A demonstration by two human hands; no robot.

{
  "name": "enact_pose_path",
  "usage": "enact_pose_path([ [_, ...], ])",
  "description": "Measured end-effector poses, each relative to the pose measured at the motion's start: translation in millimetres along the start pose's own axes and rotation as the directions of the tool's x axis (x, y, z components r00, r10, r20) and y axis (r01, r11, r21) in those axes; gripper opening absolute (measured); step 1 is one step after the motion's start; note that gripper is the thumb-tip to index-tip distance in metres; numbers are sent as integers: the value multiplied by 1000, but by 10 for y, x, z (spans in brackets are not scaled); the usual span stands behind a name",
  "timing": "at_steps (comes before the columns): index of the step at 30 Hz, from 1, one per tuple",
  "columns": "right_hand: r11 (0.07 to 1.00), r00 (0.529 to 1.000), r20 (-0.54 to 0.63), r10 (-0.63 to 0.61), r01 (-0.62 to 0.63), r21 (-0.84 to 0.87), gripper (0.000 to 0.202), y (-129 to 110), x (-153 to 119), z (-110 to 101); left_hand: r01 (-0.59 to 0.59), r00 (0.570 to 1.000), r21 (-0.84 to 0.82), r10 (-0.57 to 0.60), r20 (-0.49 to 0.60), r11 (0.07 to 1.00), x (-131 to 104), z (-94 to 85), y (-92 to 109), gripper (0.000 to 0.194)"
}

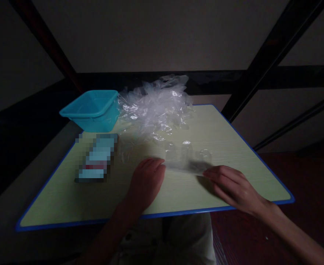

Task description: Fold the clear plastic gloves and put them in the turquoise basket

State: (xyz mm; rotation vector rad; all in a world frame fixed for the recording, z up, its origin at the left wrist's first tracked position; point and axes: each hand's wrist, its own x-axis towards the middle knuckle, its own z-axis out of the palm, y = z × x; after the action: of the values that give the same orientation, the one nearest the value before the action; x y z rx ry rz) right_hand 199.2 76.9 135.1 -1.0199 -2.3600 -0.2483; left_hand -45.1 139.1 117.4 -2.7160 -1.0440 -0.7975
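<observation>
Lobed clear plastic (182,166) spans crosswise from left hand (147,180) to right hand (235,186); both hands' fingers (225,175) pinch its near edge.

Coarse blocks blur the oblong device (97,156), leaving its face unreadable. The plastic heap (162,106) hides part of the far edge of the tabletop (219,129), its layers too tangled to count. Between the left hand (147,180) and the right hand (235,184), the clear film (184,165) partly loses its outline. The near wall of the blue basin (95,122) hides its bottom. The picture's lower edge cuts off the lap (191,239), and a pale speck (267,238) on the floor (275,209) is too small to name
</observation>
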Motion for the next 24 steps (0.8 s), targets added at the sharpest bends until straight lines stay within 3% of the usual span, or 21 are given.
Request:
enact_pose_path([
  [5,995,996,53,-68,71,-73,21,20,-24,73,-46,999,-30,46,-18,998,-25,-41,-40,20],
  [11,1000,1000,24,1,-1,15,20,13,-29,32,-58,998,-141,56,-21,988,-72,-89,-51,17],
  [14,987,997,28,77,-80,137,19,-17,-24,-31,50,998,-314,-59,-19,948,-109,-145,-56,15],
  [18,948,985,27,168,-169,268,17,-77,2,-127,208,978,-553,-192,87,807,-112,-281,-42,12],
  [24,939,982,15,191,-187,288,19,-205,52,-334,301,954,-689,-201,224,659,-96,-563,6,11],
])
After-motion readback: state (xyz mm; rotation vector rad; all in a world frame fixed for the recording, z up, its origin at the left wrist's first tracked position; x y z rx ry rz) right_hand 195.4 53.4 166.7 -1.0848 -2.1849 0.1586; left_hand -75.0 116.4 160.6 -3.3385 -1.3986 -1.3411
